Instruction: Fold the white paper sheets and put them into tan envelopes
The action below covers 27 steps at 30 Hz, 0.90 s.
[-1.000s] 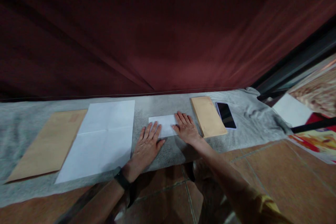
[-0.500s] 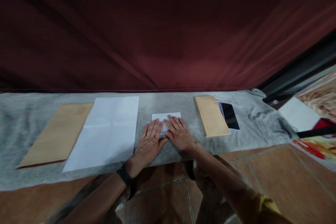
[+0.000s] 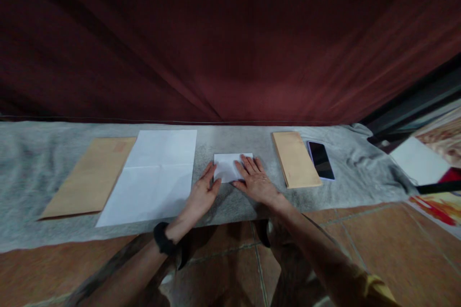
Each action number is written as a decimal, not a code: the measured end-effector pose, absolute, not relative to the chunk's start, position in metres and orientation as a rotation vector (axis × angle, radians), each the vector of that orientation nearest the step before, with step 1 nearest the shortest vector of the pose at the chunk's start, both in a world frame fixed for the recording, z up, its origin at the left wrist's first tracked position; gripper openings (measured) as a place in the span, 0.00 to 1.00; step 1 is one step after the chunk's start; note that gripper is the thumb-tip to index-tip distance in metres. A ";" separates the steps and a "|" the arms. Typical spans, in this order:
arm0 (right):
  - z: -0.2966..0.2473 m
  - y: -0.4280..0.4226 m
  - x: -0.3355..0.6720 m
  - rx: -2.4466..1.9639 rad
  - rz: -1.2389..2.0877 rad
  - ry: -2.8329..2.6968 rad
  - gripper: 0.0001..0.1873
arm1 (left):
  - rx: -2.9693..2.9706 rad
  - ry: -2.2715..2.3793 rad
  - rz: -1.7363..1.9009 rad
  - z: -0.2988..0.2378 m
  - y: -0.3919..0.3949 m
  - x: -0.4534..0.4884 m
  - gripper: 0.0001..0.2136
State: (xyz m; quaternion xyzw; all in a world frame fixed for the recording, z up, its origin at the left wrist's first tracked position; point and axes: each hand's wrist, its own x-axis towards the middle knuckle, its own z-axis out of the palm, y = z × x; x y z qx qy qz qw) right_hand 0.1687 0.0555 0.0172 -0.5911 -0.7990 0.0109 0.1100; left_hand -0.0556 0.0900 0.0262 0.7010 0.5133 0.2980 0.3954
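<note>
A small folded sheet of white paper (image 3: 226,165) lies flat on the grey cloth in front of me. My right hand (image 3: 257,182) rests palm down across its right part, fingers stretched out and pressing on it. At the paper's left edge is my left hand (image 3: 203,192), turned partly on its side. Its thumb and fingers are apart and touch the edge near the lower left corner. The left wrist wears a black band (image 3: 163,239).
Left of the hands lie a large creased white sheet (image 3: 158,177) and a brown envelope (image 3: 90,177) partly under it. To the right are a stack of smaller brown envelopes (image 3: 297,160) and a phone (image 3: 321,160). Grey cloth (image 3: 237,139) covers the surface; a dark red curtain (image 3: 230,57) hangs behind.
My left hand has slid off the top of the folded paper to its left edge, uncovering more of it. My right hand stays flat on the paper. The view has shifted slightly.
</note>
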 end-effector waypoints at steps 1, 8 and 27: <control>0.019 0.056 0.169 -1.726 0.027 -2.362 0.38 | 1.662 1.302 0.785 0.030 0.093 -0.055 0.24; 0.024 0.060 0.168 -1.586 0.076 -2.439 0.32 | 0.953 1.206 0.892 0.048 0.101 -0.054 0.24; 0.059 0.077 0.173 -1.582 0.174 -2.097 0.18 | 0.975 1.080 1.027 0.057 0.115 -0.047 0.27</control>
